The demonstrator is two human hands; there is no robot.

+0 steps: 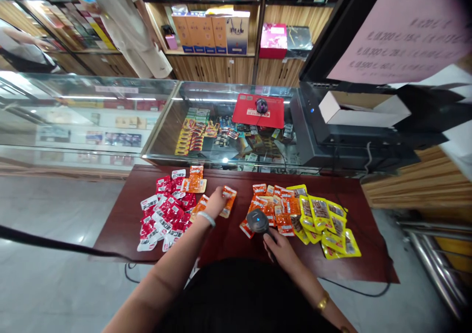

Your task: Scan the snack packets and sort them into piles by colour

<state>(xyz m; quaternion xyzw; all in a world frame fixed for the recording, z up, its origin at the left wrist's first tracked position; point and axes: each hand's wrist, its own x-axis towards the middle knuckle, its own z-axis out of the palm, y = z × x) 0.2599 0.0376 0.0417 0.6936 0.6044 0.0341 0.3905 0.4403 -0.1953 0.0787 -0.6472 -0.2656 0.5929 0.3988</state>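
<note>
My left hand (216, 202) is closed on an orange snack packet (229, 201) above the middle of the dark red table. My right hand (280, 247) grips a black barcode scanner (257, 221) by its handle. The scanner's head is over a pile of orange snack packets (284, 223), hiding some of them. Beside that pile, to the right, lie several yellow snack packets (320, 214). Left of my left hand are red and white packets (170, 213) in a heap, with a few orange packets (193, 181) at its upper edge and another partly behind my wrist.
A glass display counter (221, 163) runs along the table's far side, with a mouse (261, 106) on a red mat (239, 121). A cash drawer unit (309, 141) carries an open white box (363, 116). A cable hangs under the table. People stand beyond the counter.
</note>
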